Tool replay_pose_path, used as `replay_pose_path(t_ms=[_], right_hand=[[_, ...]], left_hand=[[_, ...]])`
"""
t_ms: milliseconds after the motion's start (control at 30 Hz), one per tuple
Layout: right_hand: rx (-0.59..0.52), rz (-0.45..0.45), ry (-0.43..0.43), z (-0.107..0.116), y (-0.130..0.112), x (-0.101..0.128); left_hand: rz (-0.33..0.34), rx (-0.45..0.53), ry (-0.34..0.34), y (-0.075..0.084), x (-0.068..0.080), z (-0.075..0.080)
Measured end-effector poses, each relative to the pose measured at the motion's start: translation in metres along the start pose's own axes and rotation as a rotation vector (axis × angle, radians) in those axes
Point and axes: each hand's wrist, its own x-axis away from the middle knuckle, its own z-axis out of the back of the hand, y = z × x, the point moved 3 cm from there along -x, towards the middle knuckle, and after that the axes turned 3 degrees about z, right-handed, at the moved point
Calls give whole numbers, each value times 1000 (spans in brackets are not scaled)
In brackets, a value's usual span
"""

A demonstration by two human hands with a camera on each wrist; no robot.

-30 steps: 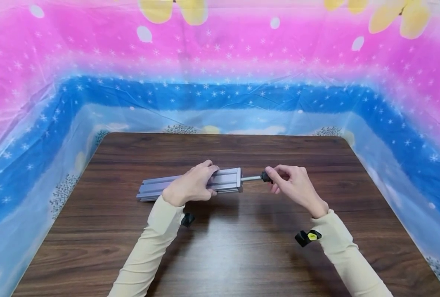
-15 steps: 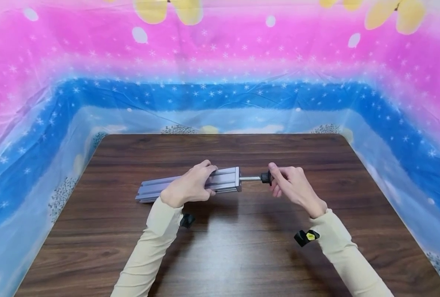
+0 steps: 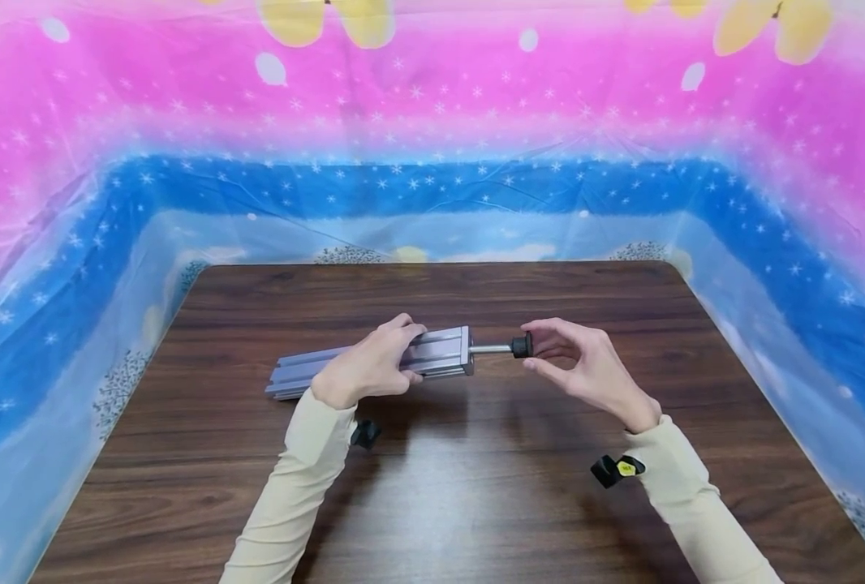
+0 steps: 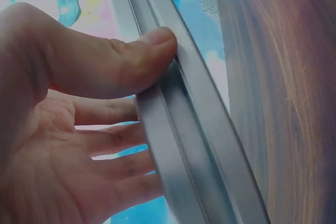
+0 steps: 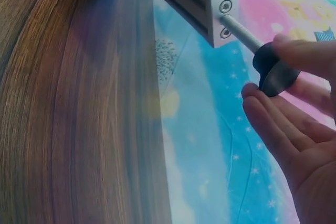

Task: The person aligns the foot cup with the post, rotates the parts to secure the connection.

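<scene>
My left hand (image 3: 370,365) grips a grey aluminium extrusion profile (image 3: 440,349) from above, near its middle. In the left wrist view its thumb presses along the slotted face, with the other fingers behind the bar. A plate with screws (image 5: 216,22) caps the profile's right end. Out of that plate runs a threaded rod (image 3: 491,349), which ends in a black levelling foot (image 5: 273,69). My right hand (image 3: 589,365) holds this foot by its rim, thumb on one side and fingertips on the other. The palm stays apart from the foot's face.
The dark wood table (image 3: 432,478) lies under both hands. A pink and blue snowflake-patterned cloth (image 3: 432,186) hangs round its back and sides. Black wrist mounts (image 3: 617,470) hang from the cream sleeves.
My right hand has turned about the foot, its fingers now spread to the top and the thumb below. My left hand and the profile stay nearly in place.
</scene>
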Motion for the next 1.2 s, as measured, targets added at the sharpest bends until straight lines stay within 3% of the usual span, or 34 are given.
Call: replay_pose_path(t_ms=[267, 800, 1100, 1200], right_hand=[[72, -75, 50, -1, -3, -7], [38, -284, 20, -8, 4, -9], [73, -337, -41, -10, 5, -7], [92, -308, -72, -9, 4, -4]], left_hand=[[-15, -14, 11, 0, -1, -3], [-23, -32, 12, -1, 0, -5], [-28, -26, 32, 0, 2, -3], [-29, -21, 31, 0, 2, -3]])
